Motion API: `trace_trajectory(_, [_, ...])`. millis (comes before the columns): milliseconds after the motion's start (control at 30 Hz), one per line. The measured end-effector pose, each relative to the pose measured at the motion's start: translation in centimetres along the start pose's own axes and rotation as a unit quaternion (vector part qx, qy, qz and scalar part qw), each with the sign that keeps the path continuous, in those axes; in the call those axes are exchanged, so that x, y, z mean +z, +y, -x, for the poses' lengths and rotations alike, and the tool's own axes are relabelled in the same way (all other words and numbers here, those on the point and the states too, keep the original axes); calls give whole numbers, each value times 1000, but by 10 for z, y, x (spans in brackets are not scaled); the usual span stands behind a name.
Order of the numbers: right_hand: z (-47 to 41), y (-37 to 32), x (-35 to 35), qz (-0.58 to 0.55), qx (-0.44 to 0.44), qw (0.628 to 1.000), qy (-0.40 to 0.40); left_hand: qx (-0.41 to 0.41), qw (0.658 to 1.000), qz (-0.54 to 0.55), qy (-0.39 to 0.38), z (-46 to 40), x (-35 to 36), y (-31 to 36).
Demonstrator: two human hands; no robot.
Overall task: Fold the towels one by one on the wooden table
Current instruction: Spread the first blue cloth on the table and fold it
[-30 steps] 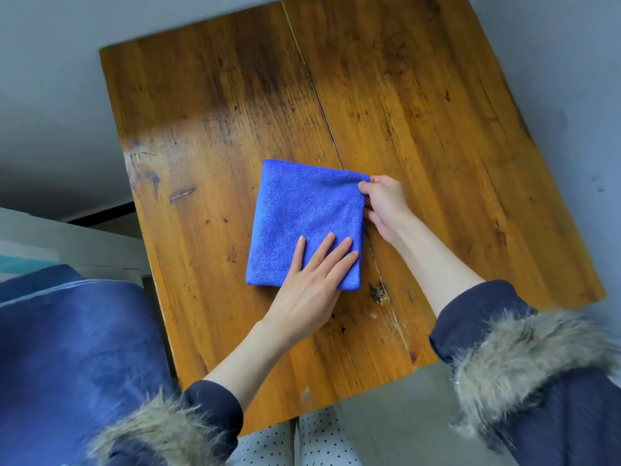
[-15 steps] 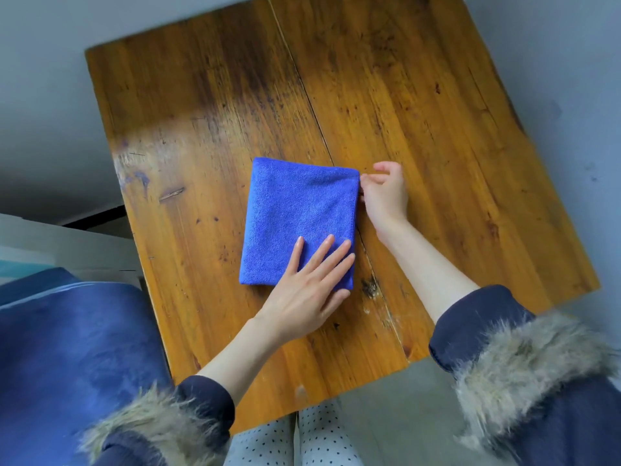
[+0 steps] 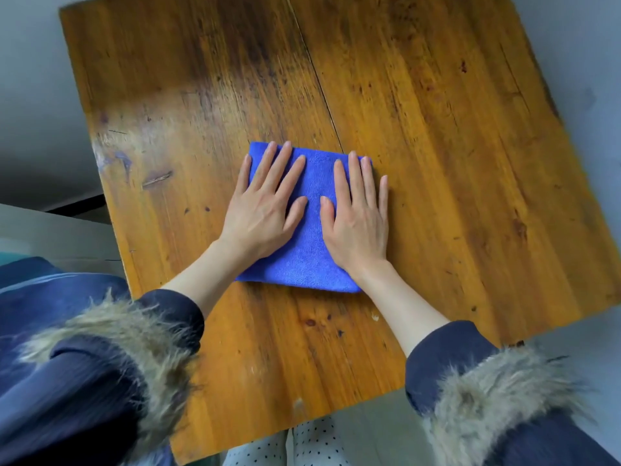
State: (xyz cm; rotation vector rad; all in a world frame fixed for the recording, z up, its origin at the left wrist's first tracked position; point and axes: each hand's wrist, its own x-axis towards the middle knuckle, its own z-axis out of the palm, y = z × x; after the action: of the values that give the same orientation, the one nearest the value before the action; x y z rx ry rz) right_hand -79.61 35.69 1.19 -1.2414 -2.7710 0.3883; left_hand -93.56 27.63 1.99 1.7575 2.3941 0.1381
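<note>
Fingers (image 3: 280,166) of two hands flat on one towel (image 3: 311,250).

Both hands lie flat, palms down, side by side: left hand (image 3: 260,210) with fingers spread, right hand (image 3: 358,220) with fingers closer together, forearms bare, reaching forward.

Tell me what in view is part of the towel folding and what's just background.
Part of the job:
blue towel, folded, flat on the table
wooden table
left hand and right hand, both pressed flat on the towel

Just there:
dark blue fabric beside the table
grey floor
</note>
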Motion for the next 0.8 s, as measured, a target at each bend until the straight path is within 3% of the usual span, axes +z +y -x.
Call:
trace_trajectory(267, [26, -10, -13, -14, -32, 999, 25, 4, 998, 20, 55, 35, -5, 14])
trace_trajectory(600, [49, -12, -3, 20, -32, 998, -53, -19, 999, 18, -22, 59, 7, 15])
trace_trajectory(700, [49, -11, -14, -29, -34, 997, -66, -24, 992, 126, -8, 60, -1, 15])
trace_trajectory(800, [46, -12, -30, -138, 38, 990, 13, -95, 949, 291, 71, 59, -15, 13])
